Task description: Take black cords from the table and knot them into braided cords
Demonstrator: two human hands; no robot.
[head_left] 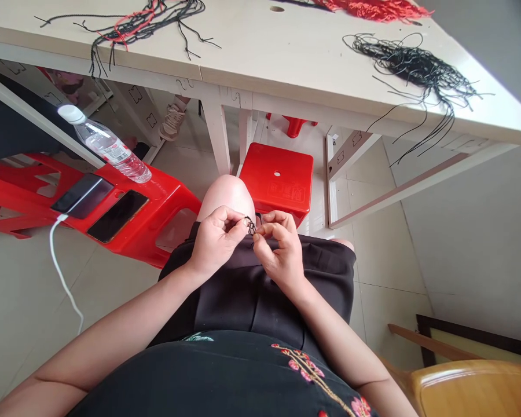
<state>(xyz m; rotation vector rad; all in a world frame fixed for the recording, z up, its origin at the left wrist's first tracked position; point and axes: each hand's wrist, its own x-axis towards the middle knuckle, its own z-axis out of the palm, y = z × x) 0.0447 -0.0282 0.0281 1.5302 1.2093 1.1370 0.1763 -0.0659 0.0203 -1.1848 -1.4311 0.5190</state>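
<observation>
Above my lap, a short looped black cord stretches between my two hands. My left hand pinches its upper left part between thumb and forefinger. On its lower right part, the thumb and fingertips of my right hand are closed. The cord looks knotted or looped, but its fine detail is too small to make out. Up on the table lie a bundle of black cords at the right and a bunch of black and red cords at the left.
The pale table runs across the front, with red cords at its far edge. Below stands a red stool. At left, another red stool bears a water bottle, a phone and a dark device with a white cable.
</observation>
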